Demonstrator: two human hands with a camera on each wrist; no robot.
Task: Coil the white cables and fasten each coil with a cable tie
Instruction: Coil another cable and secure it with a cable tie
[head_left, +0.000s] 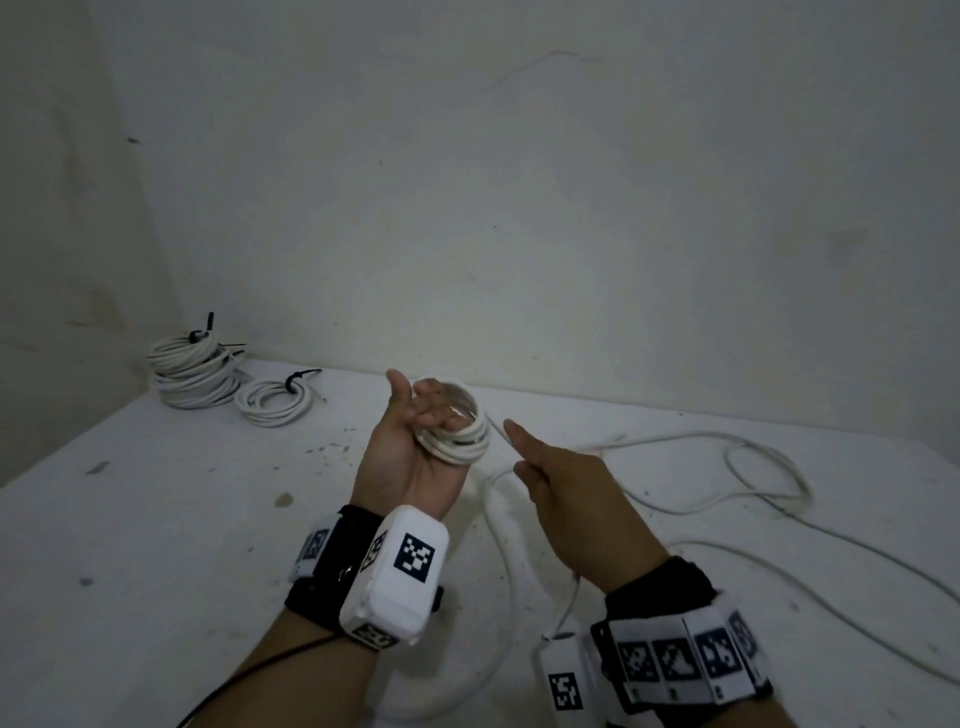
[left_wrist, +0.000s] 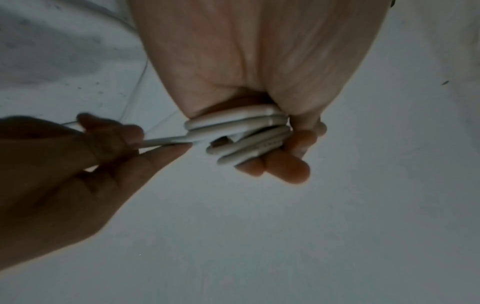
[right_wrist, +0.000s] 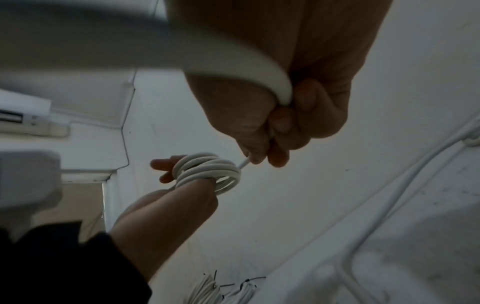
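Note:
My left hand (head_left: 422, 413) is raised palm-up above the white table (head_left: 171, 525), its fingers curled through a small coil of white cable (head_left: 462, 434) with several turns. In the left wrist view its fingertips (left_wrist: 285, 168) close over the coil (left_wrist: 241, 139). Just right of it, my right hand (head_left: 519, 451) pinches the free strand (left_wrist: 166, 142) leading off the coil. In the right wrist view that hand (right_wrist: 270, 158) has its fingers curled round the cable (right_wrist: 241, 61), which passes through the fist. The loose cable (head_left: 753, 470) trails over the table to the right.
Two stacked coils (head_left: 189, 371) and a smaller coil (head_left: 272, 401), each bound with a black cable tie, sit at the table's far left corner against the wall. More loose cable loops run along the near right side (head_left: 831, 587). A dark wire hangs from my left wrist.

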